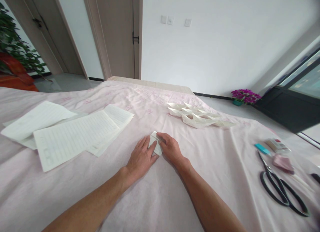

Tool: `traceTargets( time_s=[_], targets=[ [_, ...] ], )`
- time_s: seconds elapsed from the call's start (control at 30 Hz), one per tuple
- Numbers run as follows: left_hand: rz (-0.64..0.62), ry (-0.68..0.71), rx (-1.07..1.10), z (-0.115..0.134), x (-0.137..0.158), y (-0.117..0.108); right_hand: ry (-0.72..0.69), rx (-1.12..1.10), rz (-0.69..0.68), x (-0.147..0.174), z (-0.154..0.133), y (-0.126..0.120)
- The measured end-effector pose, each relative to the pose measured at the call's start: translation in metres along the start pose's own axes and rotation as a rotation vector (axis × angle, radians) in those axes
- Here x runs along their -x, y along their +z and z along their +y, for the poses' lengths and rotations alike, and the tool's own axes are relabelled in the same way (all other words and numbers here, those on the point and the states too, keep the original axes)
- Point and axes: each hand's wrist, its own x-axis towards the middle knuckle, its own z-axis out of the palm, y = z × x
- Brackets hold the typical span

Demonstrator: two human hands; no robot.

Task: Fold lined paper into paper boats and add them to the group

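A small folded piece of white paper lies on the pink cloth between my two hands. My left hand holds its left side, thumb on top and fingers along the edge. From the right, my right hand grips it with curled fingers, the fingertips pressing on its upper part. Parts of the paper are hidden under the fingers. Beyond my right hand stand several folded paper boats, grouped close together. To the left are loose lined paper sheets, overlapping one another.
Black-handled scissors lie at the right on the pink cloth. Close by are a blue piece, a small clear-wrapped pack and a pink item. Purple flowers stand on the floor by the wall.
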Motion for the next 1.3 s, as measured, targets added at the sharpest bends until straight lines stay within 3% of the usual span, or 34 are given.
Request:
traceTargets(
  time_s=[0.7,1.3],
  targets=[
    [-0.013,-0.001,-0.043,0.0011,-0.0005,-0.0006,-0.027,-0.030,0.083,-0.0011,0.0026,0.0032],
    [-0.027,-0.012,-0.001,0.0008,-0.0010,-0.0016,-0.038,-0.034,0.075,-0.0014,0.0011,0.0017]
  ],
)
